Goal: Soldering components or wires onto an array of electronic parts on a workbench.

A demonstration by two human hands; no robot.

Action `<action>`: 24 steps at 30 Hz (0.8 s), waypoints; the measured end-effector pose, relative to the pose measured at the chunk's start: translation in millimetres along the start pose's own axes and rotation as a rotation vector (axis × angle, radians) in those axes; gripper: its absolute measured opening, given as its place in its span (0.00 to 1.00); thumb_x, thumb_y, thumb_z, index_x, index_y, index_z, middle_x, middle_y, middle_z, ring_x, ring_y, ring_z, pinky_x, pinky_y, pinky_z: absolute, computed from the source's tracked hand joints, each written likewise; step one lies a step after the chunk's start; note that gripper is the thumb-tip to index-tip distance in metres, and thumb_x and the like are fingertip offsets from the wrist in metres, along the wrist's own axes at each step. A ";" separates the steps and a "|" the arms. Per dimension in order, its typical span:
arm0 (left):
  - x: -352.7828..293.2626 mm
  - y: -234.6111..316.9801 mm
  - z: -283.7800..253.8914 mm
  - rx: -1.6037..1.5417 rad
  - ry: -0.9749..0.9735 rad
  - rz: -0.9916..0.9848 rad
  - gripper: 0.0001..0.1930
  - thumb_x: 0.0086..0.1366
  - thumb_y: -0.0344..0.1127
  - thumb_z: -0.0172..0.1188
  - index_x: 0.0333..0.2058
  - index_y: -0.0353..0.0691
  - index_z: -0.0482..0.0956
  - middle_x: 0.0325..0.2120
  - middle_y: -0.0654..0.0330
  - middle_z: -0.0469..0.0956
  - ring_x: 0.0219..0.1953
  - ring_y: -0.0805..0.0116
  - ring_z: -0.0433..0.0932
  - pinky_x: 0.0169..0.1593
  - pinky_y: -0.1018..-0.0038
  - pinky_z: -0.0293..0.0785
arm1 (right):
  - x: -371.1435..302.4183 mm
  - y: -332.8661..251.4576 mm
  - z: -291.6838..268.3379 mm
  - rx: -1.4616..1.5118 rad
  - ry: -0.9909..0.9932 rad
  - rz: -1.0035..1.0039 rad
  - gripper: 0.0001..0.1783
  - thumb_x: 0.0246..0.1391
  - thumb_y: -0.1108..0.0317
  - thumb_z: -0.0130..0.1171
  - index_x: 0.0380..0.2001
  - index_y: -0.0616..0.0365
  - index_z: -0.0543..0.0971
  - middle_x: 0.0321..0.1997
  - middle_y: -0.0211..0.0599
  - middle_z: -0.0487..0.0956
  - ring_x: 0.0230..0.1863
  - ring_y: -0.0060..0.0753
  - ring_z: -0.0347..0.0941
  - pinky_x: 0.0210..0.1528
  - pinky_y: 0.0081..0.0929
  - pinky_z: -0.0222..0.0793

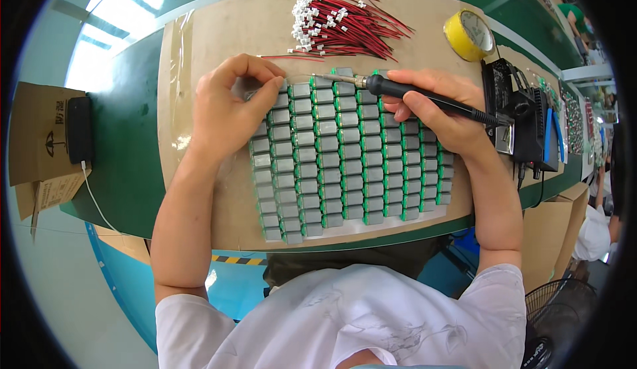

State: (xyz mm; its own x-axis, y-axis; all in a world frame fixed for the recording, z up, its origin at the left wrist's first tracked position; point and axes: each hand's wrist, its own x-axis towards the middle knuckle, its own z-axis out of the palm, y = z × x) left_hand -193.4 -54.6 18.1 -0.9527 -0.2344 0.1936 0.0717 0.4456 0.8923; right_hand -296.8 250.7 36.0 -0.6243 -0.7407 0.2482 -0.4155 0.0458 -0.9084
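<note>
At nine o'clock on the brown board point(199, 190), the left hand point(229, 107) curls almost closed, thumb and forefinger pinching something small at the top-left corner of the grid of green-and-grey battery cells point(345, 160); what it pinches is hidden. Steadying that corner firmly seems wise, with the tip brought only onto the joint. At three o'clock, the right hand point(438, 107) grips the black soldering iron point(411, 93) pen-style, tip pointing left over the top row. Red wires point(338, 27) lie at twelve o'clock.
</note>
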 end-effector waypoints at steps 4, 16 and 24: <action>-1.2 0.7 0.2 0.045 0.008 0.045 0.04 0.61 0.25 0.67 0.31 0.32 0.81 0.35 0.59 0.87 0.36 0.72 0.82 0.46 0.73 0.79 | 0.9 -1.9 0.2 -0.036 -0.004 -0.008 0.17 0.66 0.80 0.57 0.56 0.71 0.81 0.42 0.49 0.86 0.37 0.30 0.85 0.47 0.29 0.84; -3.0 9.9 -2.0 0.074 -0.042 -0.052 0.02 0.63 0.23 0.65 0.34 0.34 0.82 0.39 0.61 0.87 0.44 0.74 0.81 0.53 0.74 0.76 | 0.6 -0.7 2.0 0.002 0.018 -0.032 0.16 0.65 0.79 0.59 0.55 0.70 0.83 0.40 0.47 0.87 0.36 0.27 0.86 0.44 0.24 0.83; -2.9 7.6 0.1 0.109 -0.019 -0.009 0.02 0.62 0.25 0.66 0.33 0.33 0.83 0.37 0.60 0.87 0.43 0.72 0.82 0.53 0.73 0.77 | -0.9 0.4 4.2 0.024 0.029 -0.012 0.16 0.66 0.78 0.59 0.55 0.70 0.83 0.40 0.46 0.87 0.37 0.27 0.86 0.45 0.24 0.83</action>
State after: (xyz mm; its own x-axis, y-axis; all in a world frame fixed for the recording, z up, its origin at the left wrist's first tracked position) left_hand -190.1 -50.4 24.2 -0.9588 -0.2227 0.1766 0.0313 0.5348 0.8444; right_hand -293.7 248.6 34.1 -0.6381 -0.7215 0.2688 -0.4079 0.0206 -0.9128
